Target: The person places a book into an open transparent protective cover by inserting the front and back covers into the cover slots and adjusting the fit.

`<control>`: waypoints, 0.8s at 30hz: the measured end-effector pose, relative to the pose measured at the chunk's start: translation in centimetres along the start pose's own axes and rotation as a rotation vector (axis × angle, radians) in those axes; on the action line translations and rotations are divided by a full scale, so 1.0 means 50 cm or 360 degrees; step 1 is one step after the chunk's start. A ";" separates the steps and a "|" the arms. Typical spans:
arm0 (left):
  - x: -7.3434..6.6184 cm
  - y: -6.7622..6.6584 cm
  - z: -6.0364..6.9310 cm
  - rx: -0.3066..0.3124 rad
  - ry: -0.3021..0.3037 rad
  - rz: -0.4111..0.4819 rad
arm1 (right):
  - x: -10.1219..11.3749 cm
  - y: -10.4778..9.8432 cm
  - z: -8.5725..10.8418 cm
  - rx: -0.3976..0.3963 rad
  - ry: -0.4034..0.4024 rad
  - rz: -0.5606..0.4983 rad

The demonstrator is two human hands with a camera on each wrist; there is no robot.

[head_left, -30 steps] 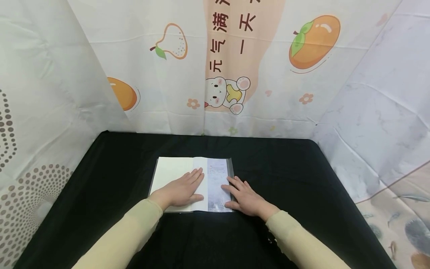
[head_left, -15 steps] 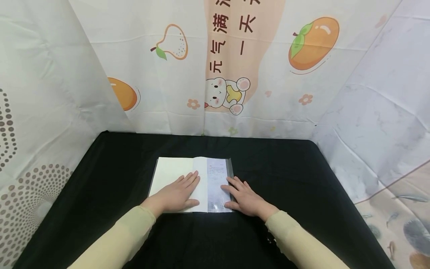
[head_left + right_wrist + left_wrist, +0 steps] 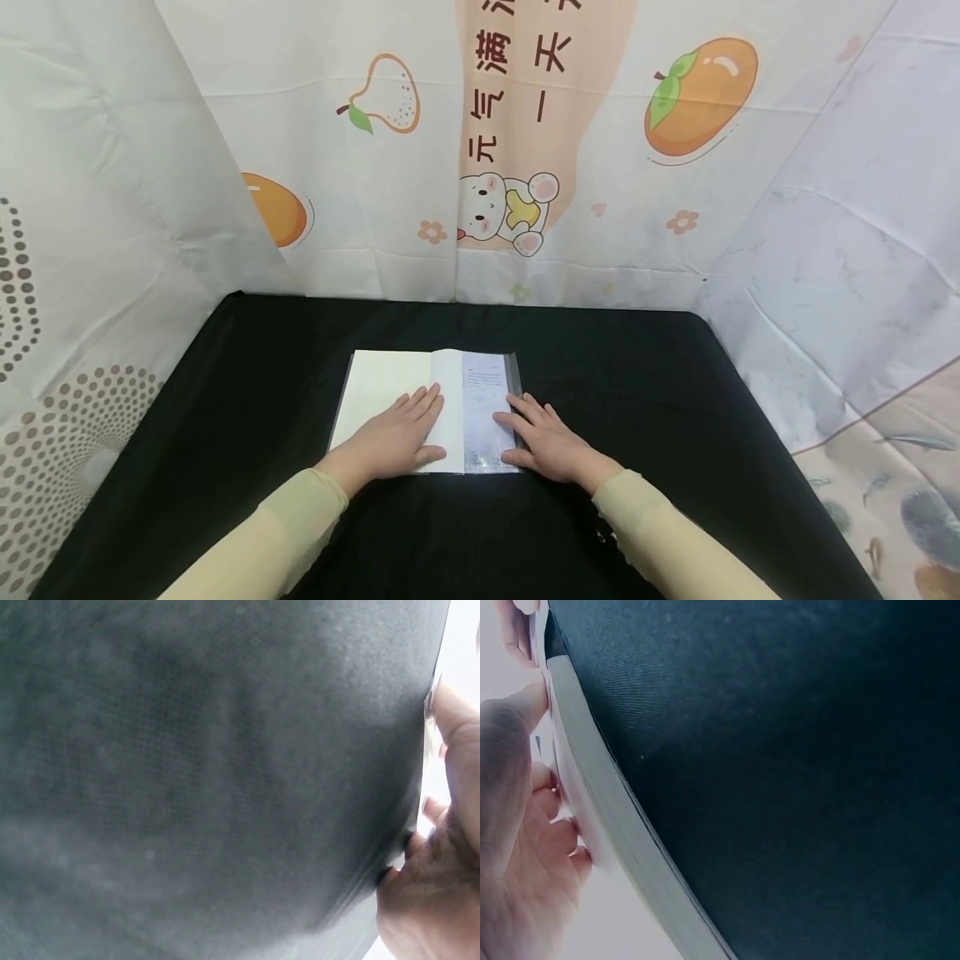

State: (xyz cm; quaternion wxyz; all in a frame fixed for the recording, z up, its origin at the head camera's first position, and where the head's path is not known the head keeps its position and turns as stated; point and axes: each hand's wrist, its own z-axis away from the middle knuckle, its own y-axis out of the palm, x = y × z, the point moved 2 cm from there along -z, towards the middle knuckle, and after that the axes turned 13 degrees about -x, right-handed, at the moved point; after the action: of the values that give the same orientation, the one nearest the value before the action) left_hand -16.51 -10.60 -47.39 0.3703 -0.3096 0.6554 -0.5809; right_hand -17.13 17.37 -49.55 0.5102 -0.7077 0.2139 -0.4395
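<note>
An open book (image 3: 382,375) lies flat on the black cloth, with a blank cream left page and a narrower pale purple printed strip (image 3: 483,408) on its right side. My left hand (image 3: 390,437) rests on the cream page, fingers straight and pointing toward the fold. In the left wrist view the thick page block (image 3: 607,787) shows edge-on beside the left hand (image 3: 525,847). My right hand (image 3: 551,442) touches the right edge of the book, fingers spread, the fingertips on the purple strip. In the right wrist view the right hand (image 3: 442,855) lies against the edge; its fingertips are partly hidden.
A black cloth (image 3: 615,367) covers the table under the book. Printed white curtains (image 3: 360,200) hang behind and at both sides of the table.
My left hand has slid left and slightly toward me across the cream page, away from the fold. The right hand and the book have stayed in place.
</note>
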 end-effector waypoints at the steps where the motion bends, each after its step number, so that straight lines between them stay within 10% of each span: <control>1: -0.001 -0.001 0.000 -0.0002 0.0000 -0.0007 | 0.001 0.000 0.000 -0.0001 0.0001 0.0001; 24: -0.019 0.004 -0.005 0.0030 -0.0083 -0.0038 | 0.032 -0.017 0.006 -0.0041 0.0069 -0.0097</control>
State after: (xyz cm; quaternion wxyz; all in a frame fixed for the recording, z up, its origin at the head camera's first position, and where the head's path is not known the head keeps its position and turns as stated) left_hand -16.19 -9.64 -47.47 0.3833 -0.3291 0.6362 -0.5831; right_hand -16.16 16.67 -48.19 0.4827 -0.7106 0.2089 -0.4672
